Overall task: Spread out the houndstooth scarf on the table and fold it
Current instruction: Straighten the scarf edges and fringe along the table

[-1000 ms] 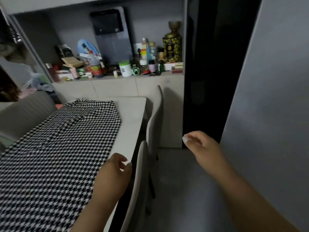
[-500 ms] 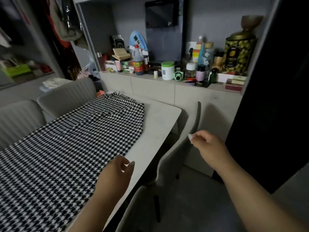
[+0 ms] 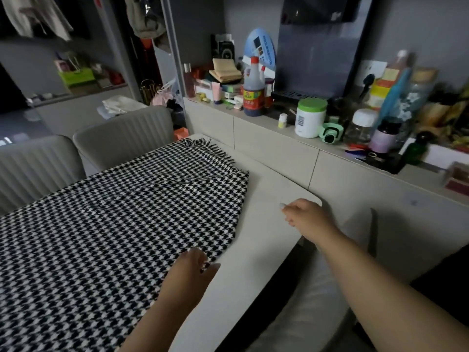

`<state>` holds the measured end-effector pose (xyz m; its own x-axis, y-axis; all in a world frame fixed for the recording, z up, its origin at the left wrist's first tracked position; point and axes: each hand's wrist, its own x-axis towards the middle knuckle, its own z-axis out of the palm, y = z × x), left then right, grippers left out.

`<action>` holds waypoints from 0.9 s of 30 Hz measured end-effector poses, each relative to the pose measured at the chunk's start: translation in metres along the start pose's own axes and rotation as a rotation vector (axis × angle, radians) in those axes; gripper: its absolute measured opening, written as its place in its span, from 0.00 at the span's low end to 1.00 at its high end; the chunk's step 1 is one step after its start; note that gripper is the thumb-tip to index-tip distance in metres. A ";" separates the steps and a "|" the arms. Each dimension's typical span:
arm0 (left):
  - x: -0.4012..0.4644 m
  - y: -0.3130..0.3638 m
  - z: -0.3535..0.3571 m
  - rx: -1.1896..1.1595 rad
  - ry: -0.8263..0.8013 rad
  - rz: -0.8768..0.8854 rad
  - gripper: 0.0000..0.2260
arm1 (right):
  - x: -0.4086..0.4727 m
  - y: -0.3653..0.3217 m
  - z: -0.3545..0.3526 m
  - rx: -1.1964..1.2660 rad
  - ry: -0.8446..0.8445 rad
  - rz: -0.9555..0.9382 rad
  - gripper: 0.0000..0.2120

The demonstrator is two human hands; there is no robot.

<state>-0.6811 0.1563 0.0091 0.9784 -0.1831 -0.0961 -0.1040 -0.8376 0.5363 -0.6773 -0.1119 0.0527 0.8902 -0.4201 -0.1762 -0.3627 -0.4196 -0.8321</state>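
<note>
The black-and-white houndstooth scarf lies spread flat along the pale table, its fringed end toward the far corner. My left hand is at the scarf's near long edge, and a bit of that edge shows pinched between thumb and fingers. Hovering over the bare table corner to the right of the scarf, my right hand has loosely curled fingers and holds nothing.
Two grey ribbed chairs stand along the table's far side, and another chair is tucked in on my side. A ledge behind the table is crowded with a sauce bottle, a green-lidded jar and several other containers.
The view has swung left and closer to the table. My left hand has reached the scarf's edge and pinched it. My right hand has moved from beside the chair to over the table corner.
</note>
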 end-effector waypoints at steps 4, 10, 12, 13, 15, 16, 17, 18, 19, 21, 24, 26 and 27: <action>0.034 0.009 0.021 -0.009 -0.035 -0.074 0.17 | 0.056 0.004 0.017 0.001 -0.112 0.077 0.17; 0.079 0.018 0.063 0.008 -0.048 -0.210 0.21 | 0.140 0.009 0.043 0.077 -0.272 0.242 0.10; 0.089 0.021 0.078 0.022 -0.036 -0.265 0.22 | 0.167 0.011 0.050 0.087 -0.299 0.286 0.09; 0.094 0.022 0.085 0.041 -0.025 -0.292 0.22 | 0.181 0.013 0.054 0.088 -0.300 0.301 0.09; 0.104 0.022 0.097 0.090 0.007 -0.347 0.23 | 0.207 0.015 0.063 0.098 -0.284 0.319 0.11; 0.108 0.021 0.103 0.121 0.026 -0.361 0.22 | 0.219 0.015 0.069 0.101 -0.275 0.319 0.12; 0.111 0.020 0.107 0.149 0.053 -0.360 0.20 | 0.229 0.016 0.076 0.120 -0.266 0.320 0.13; 0.114 0.018 0.110 0.162 0.083 -0.356 0.16 | 0.238 0.016 0.082 0.163 -0.266 0.337 0.14; 0.118 0.016 0.112 0.159 0.105 -0.345 0.12 | 0.245 0.015 0.088 0.227 -0.267 0.361 0.14; 0.121 0.013 0.113 0.139 0.112 -0.287 0.09 | 0.257 0.013 0.098 0.323 -0.250 0.394 0.11; 0.116 0.014 0.105 -0.017 -0.023 -0.287 0.09 | 0.269 0.009 0.109 0.505 -0.254 0.465 0.09; 0.111 0.015 0.099 -0.084 -0.085 -0.289 0.09 | 0.272 0.007 0.113 0.646 -0.311 0.528 0.06; 0.108 0.016 0.097 -0.111 -0.086 -0.284 0.08 | 0.272 0.006 0.115 0.667 -0.351 0.553 0.07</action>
<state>-0.5939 0.0735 -0.0739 0.9463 0.0038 -0.3232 0.1964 -0.8008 0.5658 -0.4057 -0.1361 -0.0608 0.7101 -0.1097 -0.6955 -0.6232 0.3617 -0.6934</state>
